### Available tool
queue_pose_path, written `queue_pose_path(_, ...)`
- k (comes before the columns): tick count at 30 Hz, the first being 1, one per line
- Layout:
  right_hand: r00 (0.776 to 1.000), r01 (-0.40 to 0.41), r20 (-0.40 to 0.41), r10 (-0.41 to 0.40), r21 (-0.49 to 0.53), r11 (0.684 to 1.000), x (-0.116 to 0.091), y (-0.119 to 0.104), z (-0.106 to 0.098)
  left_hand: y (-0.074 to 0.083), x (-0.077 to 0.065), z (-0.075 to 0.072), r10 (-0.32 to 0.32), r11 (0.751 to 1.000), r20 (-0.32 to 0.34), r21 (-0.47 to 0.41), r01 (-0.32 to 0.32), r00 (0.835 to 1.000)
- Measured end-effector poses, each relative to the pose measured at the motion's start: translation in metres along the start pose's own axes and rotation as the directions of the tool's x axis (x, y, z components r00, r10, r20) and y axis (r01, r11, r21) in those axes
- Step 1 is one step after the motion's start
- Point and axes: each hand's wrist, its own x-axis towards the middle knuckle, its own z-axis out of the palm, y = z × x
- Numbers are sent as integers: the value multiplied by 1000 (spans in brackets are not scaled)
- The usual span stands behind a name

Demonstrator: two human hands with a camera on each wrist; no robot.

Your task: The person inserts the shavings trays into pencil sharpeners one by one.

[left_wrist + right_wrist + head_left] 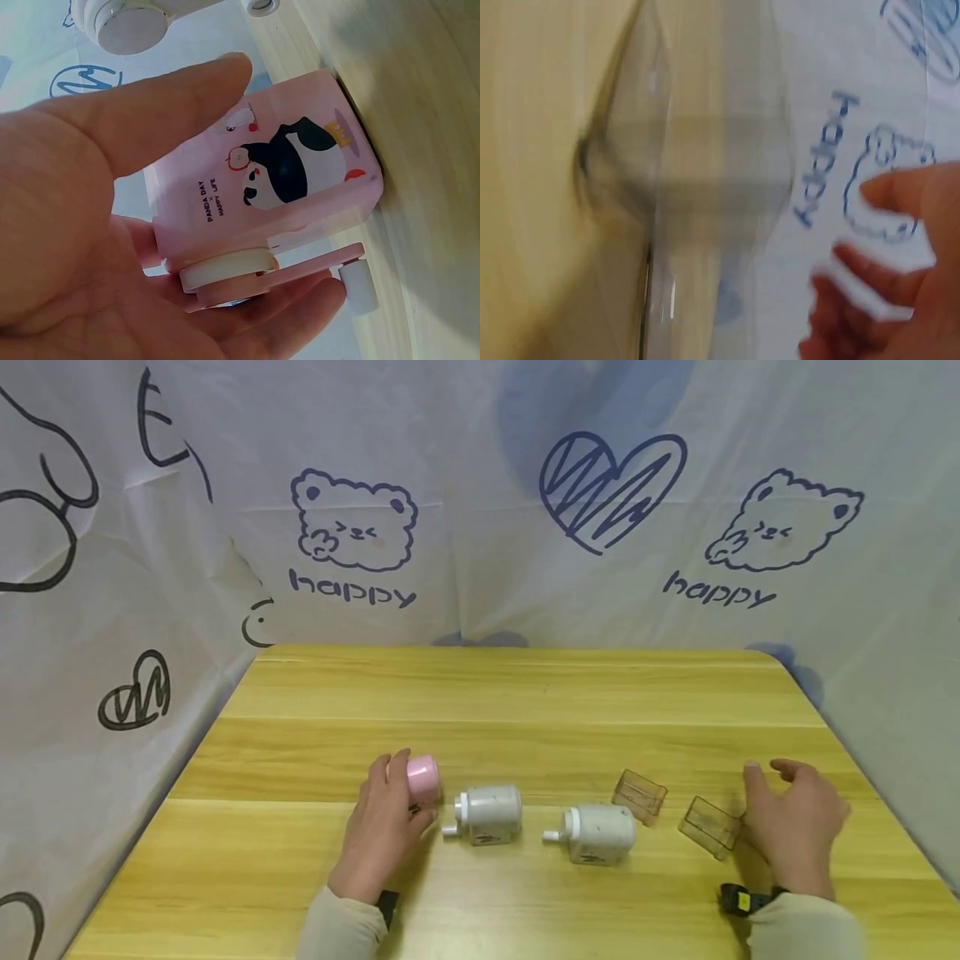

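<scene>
My left hand (382, 827) holds a pink crank pencil sharpener (300, 157) with a panda picture on its side, thumb on one face and fingers on the other. Its white-knobbed handle (358, 286) shows beside my fingertips. To its right, one grey-white crank sharpener (491, 814) rests on the table, with a second grey-white sharpener (600, 833) farther right. My right hand (798, 818) holds nothing, its fingers loosely bent, just right of a clear brownish plastic box (711, 827). In the right wrist view that hand is apart from a blurred clear box (690, 150).
Another clear brownish box (639, 796) lies behind the right-hand grey-white sharpener. Everything is on a wooden table (525, 702). White cloth (480, 552) with drawn bears and hearts hangs behind the table and along its left side.
</scene>
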Motion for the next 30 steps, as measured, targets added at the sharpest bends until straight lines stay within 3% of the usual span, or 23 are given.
queue_pose_path(2,986,164,-25,-164,19,986,-6,-11,10,0,0,-1,-4,1000,3,0,4,1000)
queue_pose_path(6,916,386,119,-383,-7,922,-14,-28,27,0,-1,-1,-14,1000,10,1,14,1000)
queue_pose_path(9,861,468,247,-444,-47,882,-16,-33,36,0,-1,-1,-14,1000,13,-2,14,1000)
queue_pose_path(14,812,516,352,-466,-59,855,-17,-32,44,0,0,0,-13,1000,8,-2,13,1000)
queue_pose_path(20,793,498,418,-443,-26,867,-19,-31,46,0,-1,0,-13,1000,2,-3,13,1000)
queue_pose_path(30,796,477,440,-416,-33,878,-19,-34,44,0,-1,0,8,1000,-46,12,-7,999)
